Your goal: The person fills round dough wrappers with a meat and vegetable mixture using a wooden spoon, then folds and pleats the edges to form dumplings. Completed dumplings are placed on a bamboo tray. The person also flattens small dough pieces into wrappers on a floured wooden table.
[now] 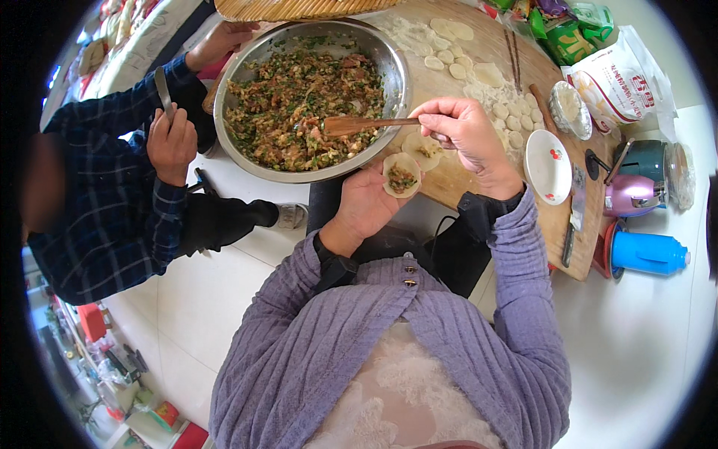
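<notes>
In the palm of my left hand (362, 205) rests a round dough wrapper (401, 175) with a small heap of minced filling at its middle. The thumb and fingers of my right hand (468, 134) pinch the handle of a flat wooden spatula (359, 124). Its blade touches the chopped meat-and-greens filling (303, 106) inside a large steel bowl (401, 62). Just beyond my left hand, another wrapper (422, 151) with a bit of filling on it lies on the wooden board (443, 182).
Floured dough pieces (513, 118), flat wrappers (451, 28) and chopsticks (512, 59) lie on the board. Along its right side are a white dish (548, 167), a kitchen knife (575, 213) and a foil-wrapped bowl (570, 109). A person in a plaid shirt (112, 185) holds a flat utensil (164, 92) at left.
</notes>
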`<state>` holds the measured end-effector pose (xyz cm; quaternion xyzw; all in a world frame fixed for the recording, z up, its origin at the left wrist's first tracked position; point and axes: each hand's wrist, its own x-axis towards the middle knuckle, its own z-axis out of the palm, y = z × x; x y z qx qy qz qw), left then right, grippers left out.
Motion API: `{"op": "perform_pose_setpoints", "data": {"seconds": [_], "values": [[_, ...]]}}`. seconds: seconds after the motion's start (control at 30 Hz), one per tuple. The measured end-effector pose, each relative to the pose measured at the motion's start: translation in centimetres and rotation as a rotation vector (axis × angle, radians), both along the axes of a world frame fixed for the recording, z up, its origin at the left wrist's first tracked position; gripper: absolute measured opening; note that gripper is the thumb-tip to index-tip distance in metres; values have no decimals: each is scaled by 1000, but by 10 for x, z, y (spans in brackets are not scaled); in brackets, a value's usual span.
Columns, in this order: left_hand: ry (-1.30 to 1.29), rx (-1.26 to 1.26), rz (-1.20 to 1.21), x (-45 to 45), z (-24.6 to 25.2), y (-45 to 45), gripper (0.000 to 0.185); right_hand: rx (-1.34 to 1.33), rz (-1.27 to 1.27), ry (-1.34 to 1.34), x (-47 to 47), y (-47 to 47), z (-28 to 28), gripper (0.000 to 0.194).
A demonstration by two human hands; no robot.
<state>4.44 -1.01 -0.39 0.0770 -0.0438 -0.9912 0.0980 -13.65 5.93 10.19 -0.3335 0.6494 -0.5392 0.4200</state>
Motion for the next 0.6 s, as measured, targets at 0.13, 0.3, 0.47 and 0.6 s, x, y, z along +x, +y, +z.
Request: {"op": "perform_pose_setpoints", "data": {"seconds": [0.13, 0.3, 0.47, 0.6], "values": [[44, -3, 6, 1, 0, 0, 53, -23, -37, -44, -3, 6, -3, 18], [60, 13, -7, 1, -1, 1, 52, -70, -44, 449, 12, -13, -4, 17], [26, -130, 16, 1, -1, 0, 57, -73, 115, 430, 33, -30, -1, 14], [-8, -49, 37, 1, 3, 1, 50, -64, 184, 281, 40, -31, -2, 12]]}}
